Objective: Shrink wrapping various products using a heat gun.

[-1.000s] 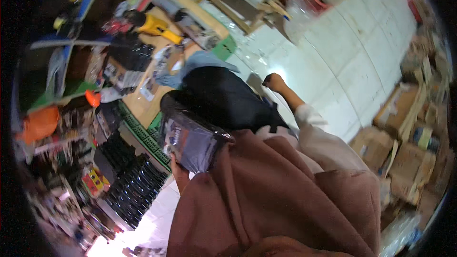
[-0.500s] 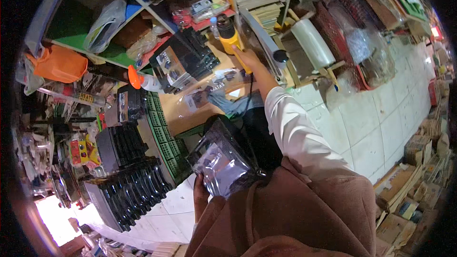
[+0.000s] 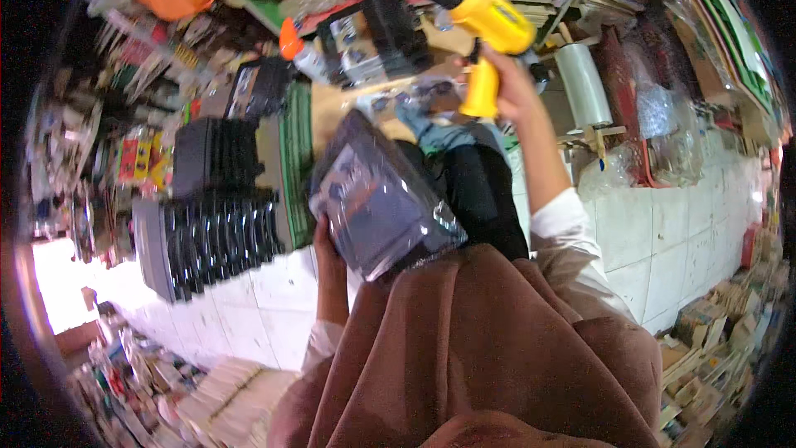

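Note:
My right hand [image 3: 512,87] grips the handle of a yellow heat gun [image 3: 496,21], raised over the far side of the work table [image 3: 327,108]. Its black nozzle end points to the upper left, away from me. In my left hand [image 3: 324,241] is a flat black package [image 3: 373,207] in shiny clear plastic with a printed label, tilted above my lap. My left fingers hold its left edge; some are hidden beneath it. A blue-grey cloth [image 3: 444,129] lies on the table's near side, below the heat gun.
Black packaged items [image 3: 369,41] and an orange-topped spray bottle [image 3: 303,50] stand on the table. Stacked black cases [image 3: 220,236] are at the left. Right of the table sits a roll of clear film [image 3: 580,83]. Cardboard piles [image 3: 705,323] line the far right floor.
My right hand has lifted the heat gun off the far part of the table and brought it nearer. The package in my left hand has risen and tilted up. My view has shifted.

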The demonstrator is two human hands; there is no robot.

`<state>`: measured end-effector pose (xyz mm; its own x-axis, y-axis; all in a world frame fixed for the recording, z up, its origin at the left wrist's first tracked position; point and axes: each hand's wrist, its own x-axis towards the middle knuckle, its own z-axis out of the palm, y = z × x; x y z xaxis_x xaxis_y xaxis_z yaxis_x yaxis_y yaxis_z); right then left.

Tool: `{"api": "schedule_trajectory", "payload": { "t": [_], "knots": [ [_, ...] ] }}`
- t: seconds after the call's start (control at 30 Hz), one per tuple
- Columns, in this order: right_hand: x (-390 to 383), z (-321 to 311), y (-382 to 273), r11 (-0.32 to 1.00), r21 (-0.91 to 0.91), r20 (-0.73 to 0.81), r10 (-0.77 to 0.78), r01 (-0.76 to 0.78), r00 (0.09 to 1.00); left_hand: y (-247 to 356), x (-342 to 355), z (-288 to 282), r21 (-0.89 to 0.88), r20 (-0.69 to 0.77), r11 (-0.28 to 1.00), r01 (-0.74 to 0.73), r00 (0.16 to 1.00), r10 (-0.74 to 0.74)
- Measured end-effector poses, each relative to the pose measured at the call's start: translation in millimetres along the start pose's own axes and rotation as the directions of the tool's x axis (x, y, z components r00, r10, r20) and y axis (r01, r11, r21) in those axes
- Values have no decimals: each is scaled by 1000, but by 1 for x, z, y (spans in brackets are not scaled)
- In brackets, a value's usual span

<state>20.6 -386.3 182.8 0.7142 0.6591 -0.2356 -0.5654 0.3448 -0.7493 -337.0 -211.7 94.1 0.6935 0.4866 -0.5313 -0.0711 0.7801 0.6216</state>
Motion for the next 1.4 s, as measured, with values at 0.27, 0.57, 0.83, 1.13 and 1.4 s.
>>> {"api": "schedule_trajectory", "payload": {
  "t": [0.27, 0.57, 0.83, 1.13, 1.4],
  "knots": [
    [-166, 10, -3, 970, -79, -24, -231, 228, 973, 41, -7, 25, -41, 149, 974, -223, 963, 226],
    [-244, -19, 28, 955, -275, 88, -86, 107, 992, 15, -4, 29, -613, 730, 471, 634, 683, 32],
    [-229, 16, 18, 929, -303, 344, -102, 213, 934, -1, -12, 49, -654, 709, 429, 623, 703, 61],
    [-206, 36, 3, 913, -326, 354, -124, 246, 927, 106, 68, 77, -690, 718, 312, 653, 670, 187],
    [-173, 73, -37, 896, -190, 287, -342, 403, 895, 191, 86, 132, -673, 640, 661, 333, 709, 295]
  ]
}}
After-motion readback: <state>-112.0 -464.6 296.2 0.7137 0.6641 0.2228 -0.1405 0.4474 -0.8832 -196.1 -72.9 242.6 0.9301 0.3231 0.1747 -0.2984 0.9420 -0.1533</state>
